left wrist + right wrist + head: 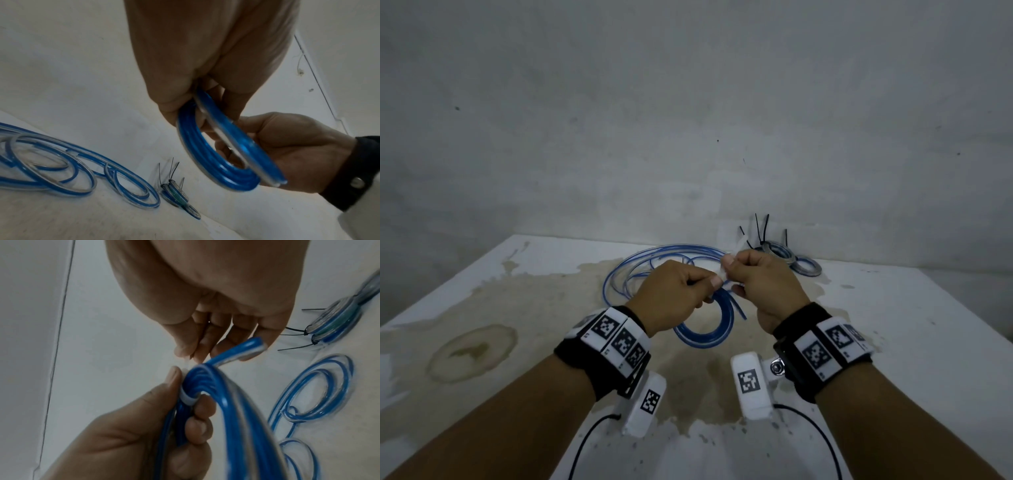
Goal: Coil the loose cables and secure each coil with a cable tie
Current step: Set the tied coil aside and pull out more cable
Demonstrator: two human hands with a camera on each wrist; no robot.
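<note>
Both forearms reach forward in the head view; the left hand (674,294) grips a blue coil (709,325) that hangs upright over the table (893,325), and the right hand (763,284) pinches a white cable tie (717,279). From the left wrist, loose cables (72,175) lie flat beside tied coils (179,194). From the right wrist, the tie wraps the coil's top.

The coil (222,170) in your hands is glossy blue plastic, smooth and partly clear. A matt white tie (188,398) bands it. Your desk (893,325) is matt white, stained brown and blotchy. The black ties (763,229) look like thin plastic.
</note>
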